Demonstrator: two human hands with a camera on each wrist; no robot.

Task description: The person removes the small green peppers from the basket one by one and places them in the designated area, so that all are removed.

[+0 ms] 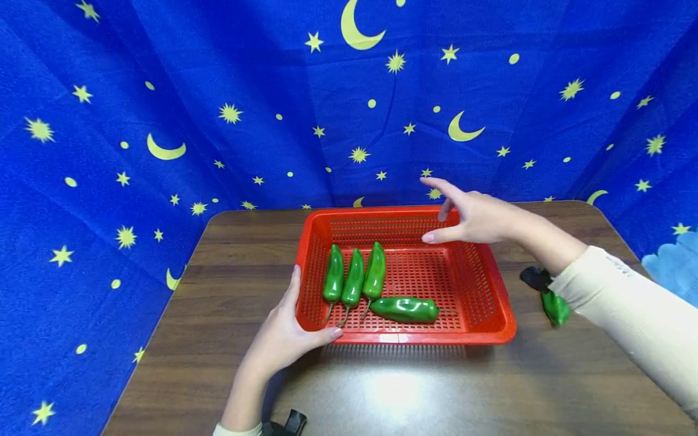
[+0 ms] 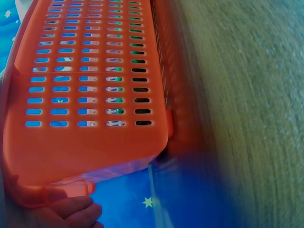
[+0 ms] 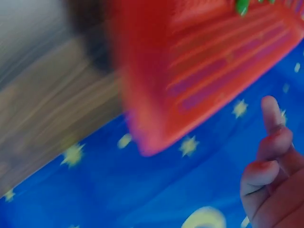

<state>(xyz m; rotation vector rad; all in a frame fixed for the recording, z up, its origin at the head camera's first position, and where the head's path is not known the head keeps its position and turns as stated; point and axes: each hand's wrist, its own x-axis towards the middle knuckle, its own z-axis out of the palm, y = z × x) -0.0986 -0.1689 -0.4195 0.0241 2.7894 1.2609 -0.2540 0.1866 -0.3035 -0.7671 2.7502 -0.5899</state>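
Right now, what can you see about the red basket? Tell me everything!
The red basket looks like shiny plastic: rectangular and open-topped, with slotted walls, a holey floor and a smooth rim. It stands upright on the brown table, holding four green peppers. The left hand grips its near left corner; the right hand hovers above its far right corner.

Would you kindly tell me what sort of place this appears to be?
Probably a makeshift tabletop filming area: blue star-and-moon cloth hangs behind and beside a wood-grain table, with a red plastic basket of green chili peppers.
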